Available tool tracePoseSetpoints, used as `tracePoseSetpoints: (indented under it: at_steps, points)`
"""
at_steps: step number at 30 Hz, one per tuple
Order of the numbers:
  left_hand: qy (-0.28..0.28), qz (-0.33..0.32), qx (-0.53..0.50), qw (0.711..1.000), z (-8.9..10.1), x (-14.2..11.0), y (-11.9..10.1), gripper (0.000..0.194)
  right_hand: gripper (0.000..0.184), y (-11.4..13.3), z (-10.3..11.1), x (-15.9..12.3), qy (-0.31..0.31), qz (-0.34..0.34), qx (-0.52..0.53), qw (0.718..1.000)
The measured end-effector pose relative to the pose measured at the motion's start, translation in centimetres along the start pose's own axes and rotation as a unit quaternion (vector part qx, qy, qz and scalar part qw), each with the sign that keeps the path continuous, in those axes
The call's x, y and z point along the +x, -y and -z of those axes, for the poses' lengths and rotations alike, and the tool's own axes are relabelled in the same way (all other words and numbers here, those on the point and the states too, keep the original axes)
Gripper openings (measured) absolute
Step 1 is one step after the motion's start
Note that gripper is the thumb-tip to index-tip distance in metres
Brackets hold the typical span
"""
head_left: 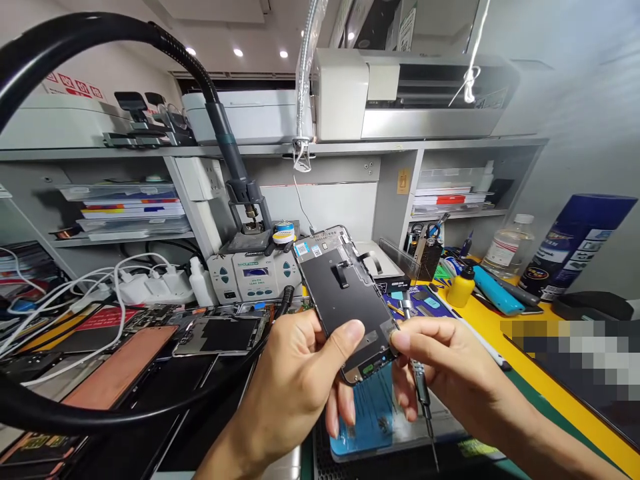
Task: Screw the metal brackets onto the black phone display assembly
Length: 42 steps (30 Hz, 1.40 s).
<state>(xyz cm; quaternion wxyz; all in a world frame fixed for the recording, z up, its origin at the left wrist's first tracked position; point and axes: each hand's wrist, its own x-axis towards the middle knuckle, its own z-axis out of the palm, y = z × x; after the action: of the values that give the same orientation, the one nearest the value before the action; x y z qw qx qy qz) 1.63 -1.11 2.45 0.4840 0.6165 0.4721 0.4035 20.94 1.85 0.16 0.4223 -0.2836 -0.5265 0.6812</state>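
Note:
My left hand point(295, 380) grips the lower edge of a phone screen assembly point(343, 293), its dark back side facing me and tilted up above the bench. My right hand point(440, 373) pinches the assembly's lower right corner with the thumb while its fingers also hold a small screwdriver point(423, 393), tip pointing down. Under both hands lies a blue magnetic screw mat point(370, 417).
A soldering station point(255, 273) with a black hose stands behind. An opened phone body point(220, 333) and a copper-coloured panel point(125, 363) lie to the left among white cables. On the yellow mat to the right are a yellow bottle point(461, 287), a clear bottle point(507, 250) and a blue can point(575, 240).

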Motion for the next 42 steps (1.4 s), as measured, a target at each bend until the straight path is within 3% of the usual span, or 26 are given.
tracePoseSetpoints:
  at_steps: [8, 16, 26, 42]
  points:
    - [0.01, -0.015, -0.003, 1.0, 0.4, 0.1, 0.5, 0.05, 0.03, -0.3, 0.5, -0.1, 0.01, -0.015, -0.028, 0.999]
    - [-0.029, -0.028, 0.045, 0.998, -0.2, 0.0, 0.3, 0.047, 0.033, -0.7, 0.9, 0.3, -0.001, -0.001, -0.072, 0.997]
    - [-0.015, -0.028, 0.042, 0.999, 0.1, 0.3, 0.6, 0.056, 0.033, -0.5, 1.0, 0.6, -0.005, 0.022, -0.108, 0.994]
    - [-0.017, -0.03, 0.011, 0.999, 0.0, 0.2, -0.3, 0.051, 0.038, 0.4, 0.1, 0.4, -0.017, 0.047, -0.142, 0.989]
